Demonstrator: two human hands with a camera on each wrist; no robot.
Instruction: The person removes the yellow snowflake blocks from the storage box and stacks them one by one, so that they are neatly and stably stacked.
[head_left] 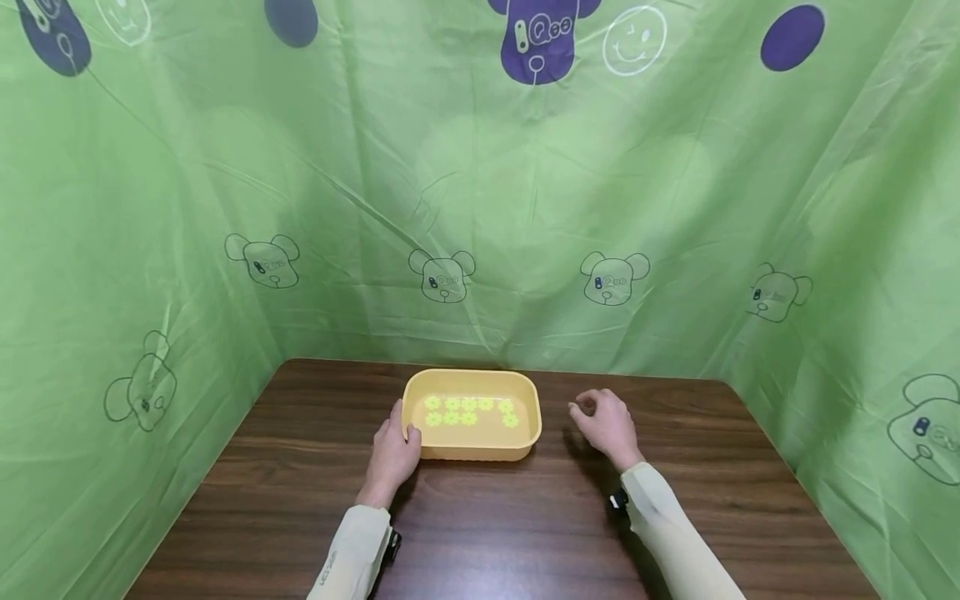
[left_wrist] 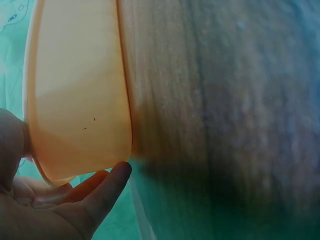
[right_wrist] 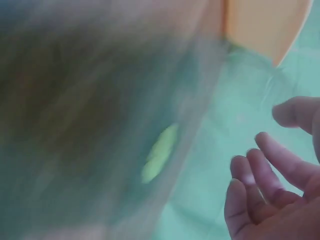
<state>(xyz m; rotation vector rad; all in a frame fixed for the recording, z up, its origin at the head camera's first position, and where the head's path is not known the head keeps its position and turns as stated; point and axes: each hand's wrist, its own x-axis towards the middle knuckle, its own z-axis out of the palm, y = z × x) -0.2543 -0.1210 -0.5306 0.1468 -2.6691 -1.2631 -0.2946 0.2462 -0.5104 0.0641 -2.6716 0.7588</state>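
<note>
Nearest, two pale sleeves [head_left: 347, 552] reach forward over a dark wood-grain desk [head_left: 495, 517], each with a small black device [head_left: 392, 546] at the wrist. The left hand [head_left: 392, 457] pinches the left end of a shallow yellow tub [head_left: 474, 454], its thumb at the rim and its fingers against the outer end wall. The right hand [head_left: 606, 423] sits just beside the tub's other end, not touching it, fingers loosely bent, thumb parted from them, holding nothing. Low in the right wrist view is a blurred yellow-green patch [right_wrist: 160, 154] (too smeared to name). The tub stands upright near the far edge of the desk; on its floor lie small yellow-green flower shapes [head_left: 468, 404] in two uneven rows. It looks like thin, fairly stiff plastic, probably light and a little slick; the rims of the two short ends seem the best holds, kept level, since the flowers could slide if loose. Behind hangs a green curtain [head_left: 480, 183] printed with bear faces.
</note>
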